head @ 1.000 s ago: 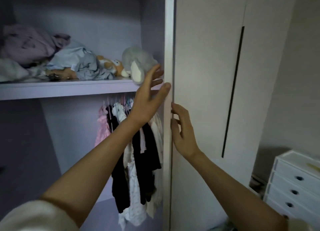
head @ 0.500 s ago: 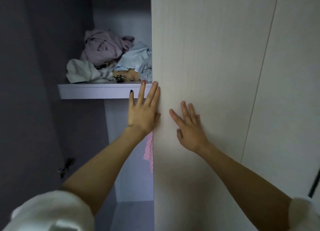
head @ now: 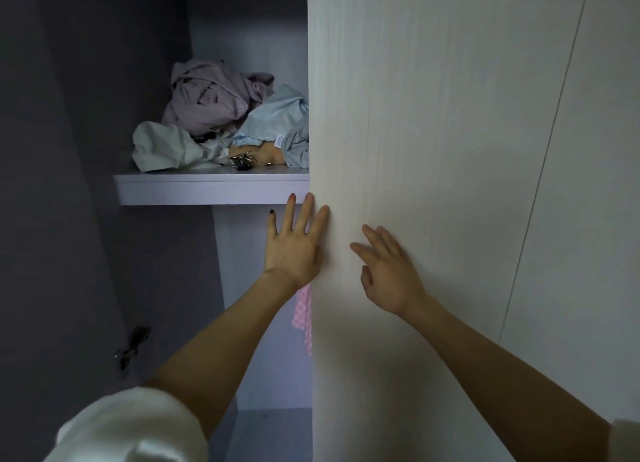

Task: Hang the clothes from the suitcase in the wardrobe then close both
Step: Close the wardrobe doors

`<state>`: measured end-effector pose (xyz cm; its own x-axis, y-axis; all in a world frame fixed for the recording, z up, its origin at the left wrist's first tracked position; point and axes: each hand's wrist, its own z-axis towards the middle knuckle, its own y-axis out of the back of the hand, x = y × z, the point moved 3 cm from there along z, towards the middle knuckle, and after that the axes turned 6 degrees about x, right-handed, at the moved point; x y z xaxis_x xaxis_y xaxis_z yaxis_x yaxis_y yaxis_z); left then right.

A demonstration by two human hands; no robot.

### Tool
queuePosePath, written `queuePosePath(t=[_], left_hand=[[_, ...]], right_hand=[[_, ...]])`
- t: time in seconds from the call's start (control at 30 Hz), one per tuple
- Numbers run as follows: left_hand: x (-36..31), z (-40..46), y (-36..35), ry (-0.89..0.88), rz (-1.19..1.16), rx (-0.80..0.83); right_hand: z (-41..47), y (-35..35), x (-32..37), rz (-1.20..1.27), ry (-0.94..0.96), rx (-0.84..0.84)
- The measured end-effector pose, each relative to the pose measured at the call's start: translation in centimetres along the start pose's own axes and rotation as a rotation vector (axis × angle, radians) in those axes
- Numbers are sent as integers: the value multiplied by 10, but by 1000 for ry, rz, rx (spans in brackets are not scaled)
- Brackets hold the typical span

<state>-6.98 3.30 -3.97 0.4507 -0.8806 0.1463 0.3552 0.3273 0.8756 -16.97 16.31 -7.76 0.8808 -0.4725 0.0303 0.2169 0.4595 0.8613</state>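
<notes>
Dim grey wardrobe (head: pixel 249 46) interior shows at left, its shelf (head: pixel 207 188) heaped with crumpled clothes (head: pixel 221 115) — mauve, white, pale blue. A pale door (head: pixel 433 150) covers the rest. Both hands lie flat, fingers straight, grasping nothing: left hand (head: pixel 294 250) at the door's edge, right hand (head: pixel 388 271) on its face. Only a pink garment (head: pixel 303 316) sliver peeks out — the rest is hidden.
</notes>
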Motion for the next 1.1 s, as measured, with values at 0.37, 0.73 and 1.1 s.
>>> queuePosePath(t=[0.37, 0.73, 1.1], left_hand=[[35, -168, 79, 203, 15, -28], [112, -330, 152, 411, 185, -135], [204, -406, 150, 693, -548, -249]], right_hand=[[-79, 27, 95, 500, 74, 146], [-131, 48, 267, 597, 342, 250], [-147, 29, 391, 742, 396, 441]])
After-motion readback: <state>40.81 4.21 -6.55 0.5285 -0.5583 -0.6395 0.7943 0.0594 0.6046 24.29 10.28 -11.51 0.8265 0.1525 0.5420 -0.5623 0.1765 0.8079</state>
